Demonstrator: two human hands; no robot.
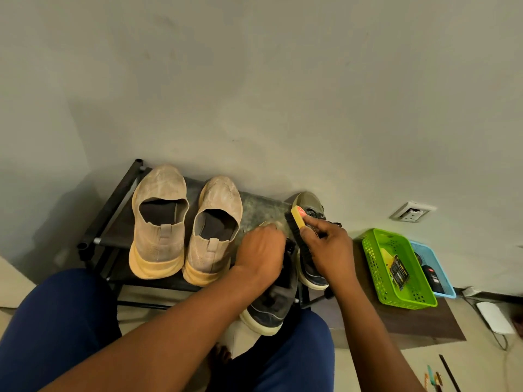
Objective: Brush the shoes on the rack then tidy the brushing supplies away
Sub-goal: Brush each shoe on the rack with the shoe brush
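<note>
A low black shoe rack (113,210) stands against the wall. Two beige slip-on shoes with yellow soles (160,222) (213,230) sit on its left half. My left hand (261,250) grips a dark sneaker with a white sole (270,309), which hangs over the rack's front edge. My right hand (325,247) holds a yellow-backed brush with black bristles (297,222), bristles against that sneaker's front. Its olive and dark partner sneaker (310,206) lies on the rack, partly behind my right hand.
A green plastic basket (376,267) holding a dark packet sits on a brown mat to the right, with a blue basket (440,267) behind it. A wall socket (411,212), cables and a white device (493,318) lie further right. My blue-clad knees fill the foreground.
</note>
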